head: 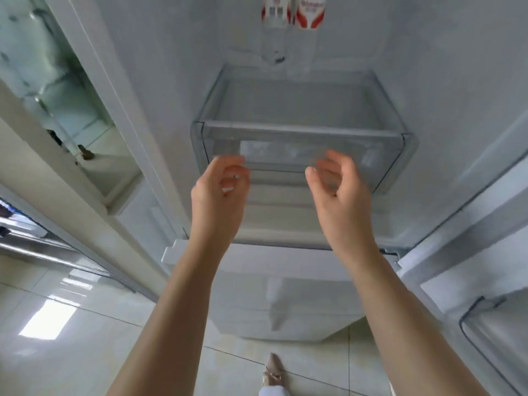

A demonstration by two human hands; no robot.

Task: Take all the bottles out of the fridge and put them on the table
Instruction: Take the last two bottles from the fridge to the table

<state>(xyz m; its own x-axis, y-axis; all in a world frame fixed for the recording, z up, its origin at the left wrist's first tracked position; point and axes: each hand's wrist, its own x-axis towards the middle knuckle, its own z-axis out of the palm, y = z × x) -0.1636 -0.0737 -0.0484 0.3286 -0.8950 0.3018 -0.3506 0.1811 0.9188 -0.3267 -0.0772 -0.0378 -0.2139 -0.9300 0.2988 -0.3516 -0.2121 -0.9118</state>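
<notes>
The white fridge (177, 81) stands open in front of me. Two clear bottles with red-and-white labels stand side by side on a shelf at the top of the view: the left bottle (275, 12) and the right bottle (310, 12). Below them is a clear plastic drawer (303, 132) with nothing visible in it. My left hand (220, 192) and my right hand (340, 190) are raised just in front of the drawer's front panel, fingers curled and apart, holding nothing. Both hands are well below the bottles.
The open fridge door (471, 238) with its shelf rails runs down the right side. A closed lower compartment (285, 295) sits under the drawer. A mirrored or glass panel (51, 67) is on the left. Pale floor tiles (85, 338) and my shoe (273, 367) show below.
</notes>
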